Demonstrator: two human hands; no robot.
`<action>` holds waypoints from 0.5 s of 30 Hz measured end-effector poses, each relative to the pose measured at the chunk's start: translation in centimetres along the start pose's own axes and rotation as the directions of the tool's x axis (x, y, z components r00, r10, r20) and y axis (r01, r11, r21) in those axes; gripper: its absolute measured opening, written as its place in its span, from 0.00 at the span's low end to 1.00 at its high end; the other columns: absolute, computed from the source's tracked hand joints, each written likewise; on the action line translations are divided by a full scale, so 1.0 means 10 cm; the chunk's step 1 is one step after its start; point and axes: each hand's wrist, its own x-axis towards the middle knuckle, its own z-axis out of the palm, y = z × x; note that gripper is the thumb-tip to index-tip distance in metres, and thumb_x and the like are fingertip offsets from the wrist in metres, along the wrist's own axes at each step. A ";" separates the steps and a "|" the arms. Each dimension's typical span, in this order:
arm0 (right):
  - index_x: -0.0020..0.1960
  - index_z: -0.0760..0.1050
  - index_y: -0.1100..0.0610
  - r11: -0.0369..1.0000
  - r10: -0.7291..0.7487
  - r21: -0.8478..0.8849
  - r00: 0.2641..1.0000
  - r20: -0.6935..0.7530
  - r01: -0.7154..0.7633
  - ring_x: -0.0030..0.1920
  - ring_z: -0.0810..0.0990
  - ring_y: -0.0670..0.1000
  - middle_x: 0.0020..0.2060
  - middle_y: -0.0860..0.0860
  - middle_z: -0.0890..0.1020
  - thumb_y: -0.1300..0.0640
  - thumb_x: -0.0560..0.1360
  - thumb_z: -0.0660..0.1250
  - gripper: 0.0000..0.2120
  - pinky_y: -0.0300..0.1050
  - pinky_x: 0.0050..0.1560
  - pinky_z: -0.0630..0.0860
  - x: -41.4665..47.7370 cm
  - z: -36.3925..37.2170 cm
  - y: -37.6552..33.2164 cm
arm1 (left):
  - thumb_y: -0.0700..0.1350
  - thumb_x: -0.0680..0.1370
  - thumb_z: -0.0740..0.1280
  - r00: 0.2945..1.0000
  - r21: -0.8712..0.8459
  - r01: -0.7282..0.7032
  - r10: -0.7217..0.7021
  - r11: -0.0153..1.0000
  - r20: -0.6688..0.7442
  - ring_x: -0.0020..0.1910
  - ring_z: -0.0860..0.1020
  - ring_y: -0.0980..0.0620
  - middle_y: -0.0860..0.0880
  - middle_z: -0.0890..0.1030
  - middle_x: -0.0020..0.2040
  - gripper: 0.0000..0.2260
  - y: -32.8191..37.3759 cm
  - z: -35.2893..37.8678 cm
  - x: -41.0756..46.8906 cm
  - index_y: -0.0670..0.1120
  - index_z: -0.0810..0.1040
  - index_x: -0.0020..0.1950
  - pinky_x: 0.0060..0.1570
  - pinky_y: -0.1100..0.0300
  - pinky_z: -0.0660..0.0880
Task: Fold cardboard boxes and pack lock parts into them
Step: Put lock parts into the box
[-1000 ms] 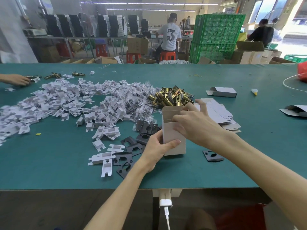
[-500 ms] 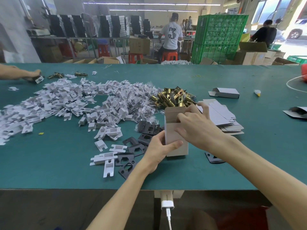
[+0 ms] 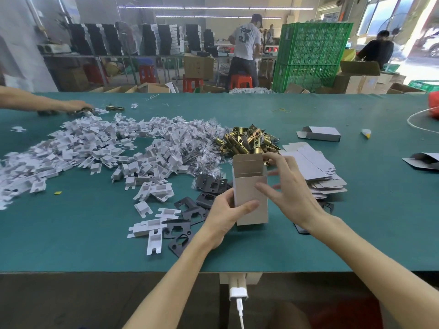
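Box [image 3: 244,187] upright, top open | L hand [image 3: 225,214] grips it | R hand [image 3: 294,191] fingers spread, holds nothing

upright box [image 3: 250,198] x1 | lying boxes [image 3: 318,134] x2 | blank stack [image 3: 316,167] x1 | brass latch pile [image 3: 247,140] x1 | white inserts [image 3: 95,148]: too many to cnt

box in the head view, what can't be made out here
- Box bottom, head view: its near wall hides whether anything is inside.
- Right hand, head view: blur hides whether its fingers touch the box.
- Black plate, head view: the right forearm covers most of it.
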 end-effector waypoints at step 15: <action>0.72 0.71 0.37 0.772 0.327 0.598 0.941 -0.084 -0.215 0.47 0.82 0.51 0.50 0.52 0.82 0.53 0.78 0.72 0.26 0.47 0.48 0.83 -0.36 0.45 0.21 | 0.51 0.85 0.65 0.995 -0.043 -0.081 0.078 0.996 -0.061 0.61 0.83 0.49 0.55 0.83 0.65 0.22 0.03 -0.01 0.00 0.62 0.68 0.79 0.57 0.49 0.82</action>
